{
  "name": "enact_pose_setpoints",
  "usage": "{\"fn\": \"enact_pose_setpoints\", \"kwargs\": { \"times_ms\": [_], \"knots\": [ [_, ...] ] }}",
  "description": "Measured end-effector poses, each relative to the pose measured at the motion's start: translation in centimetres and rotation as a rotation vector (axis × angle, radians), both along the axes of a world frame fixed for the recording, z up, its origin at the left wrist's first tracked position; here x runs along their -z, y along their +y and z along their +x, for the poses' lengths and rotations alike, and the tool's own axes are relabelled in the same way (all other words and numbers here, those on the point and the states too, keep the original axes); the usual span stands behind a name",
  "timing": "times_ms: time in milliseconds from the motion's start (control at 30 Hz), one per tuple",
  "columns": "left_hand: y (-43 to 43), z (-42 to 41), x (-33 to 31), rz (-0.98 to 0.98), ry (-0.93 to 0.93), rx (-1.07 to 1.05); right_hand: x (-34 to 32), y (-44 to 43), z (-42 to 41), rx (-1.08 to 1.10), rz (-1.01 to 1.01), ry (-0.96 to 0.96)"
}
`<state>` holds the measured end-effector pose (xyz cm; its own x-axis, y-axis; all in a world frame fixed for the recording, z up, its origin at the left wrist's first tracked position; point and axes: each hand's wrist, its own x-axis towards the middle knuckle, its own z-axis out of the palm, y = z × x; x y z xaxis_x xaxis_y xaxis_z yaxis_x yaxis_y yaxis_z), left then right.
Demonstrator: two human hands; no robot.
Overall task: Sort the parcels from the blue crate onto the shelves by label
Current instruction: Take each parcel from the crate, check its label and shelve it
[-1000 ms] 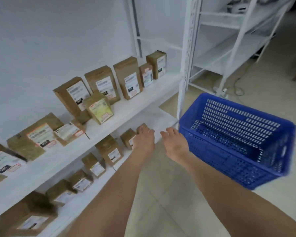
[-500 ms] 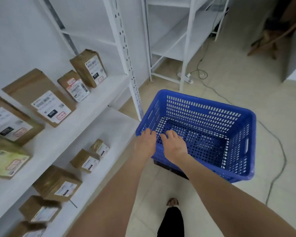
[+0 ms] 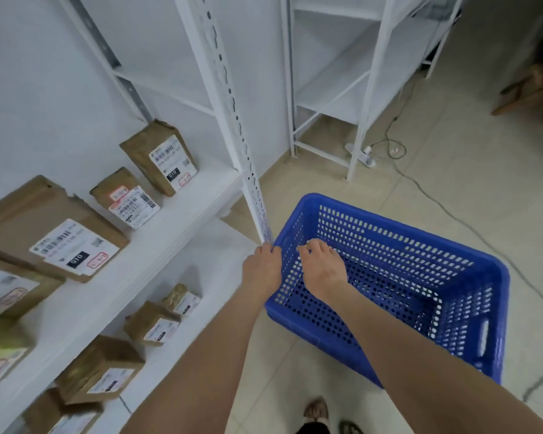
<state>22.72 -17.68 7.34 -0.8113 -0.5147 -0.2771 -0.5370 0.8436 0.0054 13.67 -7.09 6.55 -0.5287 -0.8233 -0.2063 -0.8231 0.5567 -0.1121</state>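
The blue crate [image 3: 470, 296] stands low over the tiled floor, right of the shelves, and shows no parcels inside. My left hand [image 3: 261, 268] grips the crate's near left corner, its fingers curled over the rim. My right hand [image 3: 322, 268] grips the same rim just to the right. Brown parcels with white labels lean on the upper shelf [image 3: 182, 220]: a tall one [image 3: 162, 156], a small one [image 3: 124, 197] and a wide one [image 3: 49, 225]. More parcels [image 3: 152, 324] lie on the lower shelf.
A perforated white upright [image 3: 232, 108] of the shelf unit runs down to the crate's corner. A second white shelf unit [image 3: 358, 89] stands behind. A power strip [image 3: 362, 155] and its cable [image 3: 483, 233] lie on the floor. My feet [image 3: 317, 411] are at the bottom edge.
My view swung right, away from the parcels toward the crate. Both hands went from the lower shelf to the crate's rim and took hold of it.
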Motion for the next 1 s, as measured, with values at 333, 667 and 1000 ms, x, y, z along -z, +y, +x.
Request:
{"fn": "enact_pose_setpoints", "kwargs": {
  "times_ms": [333, 667, 1000],
  "knots": [
    [-4.8, 7.8, -12.2, -0.185, 0.1, -0.358, -10.7, -8.8, 5.0, -0.367, -0.247, 0.096],
    [-4.2, 20.8, -27.8, -0.544, 0.165, -0.674, -26.4, -12.6, 17.0, -0.669, -0.639, 0.149],
    [-2.1, 34.6, -42.6, -0.82, 0.252, -0.822, -41.2, -12.9, 28.3, -0.835, -0.9, 0.255]
  ]
}}
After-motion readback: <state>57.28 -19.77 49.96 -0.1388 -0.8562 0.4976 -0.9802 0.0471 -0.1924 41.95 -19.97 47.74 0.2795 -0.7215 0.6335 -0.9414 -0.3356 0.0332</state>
